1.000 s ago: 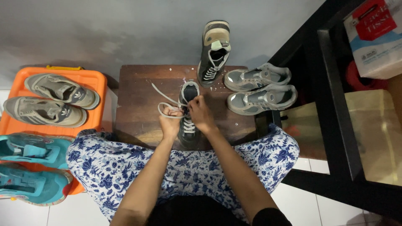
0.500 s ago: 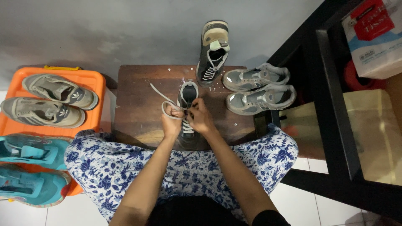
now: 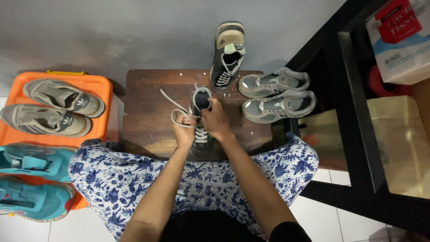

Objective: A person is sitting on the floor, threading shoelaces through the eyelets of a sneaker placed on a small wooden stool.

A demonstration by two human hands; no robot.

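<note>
Near the front edge of the dark wooden tabletop (image 3: 148, 112), at its middle, my two hands meet over a black sneaker (image 3: 200, 130) that points away from me toward the far edge. My left hand (image 3: 184, 129) is closed on a loop of the pale shoelace (image 3: 174, 109), which curls out to the left and runs on toward the far left part of the tabletop. My right hand (image 3: 216, 122) pinches the lace just beside the shoe's tongue, touching my left, so both hands are clamped on the same lace. At the far edge a second black sneaker (image 3: 227, 56) leans upright against the grey wall (image 3: 112, 31). At the right edge lies a pair of grey sneakers (image 3: 275, 94), side by side, toes to the left. Left of the tabletop, an orange plastic bin (image 3: 96, 85) with its lid on carries a pair of grey-beige sneakers (image 3: 53, 107) on top, and just in front of those a pair of teal sneakers (image 3: 33, 179). My knees, in blue-and-white floral trousers (image 3: 201, 177), press against the front edge.
</note>
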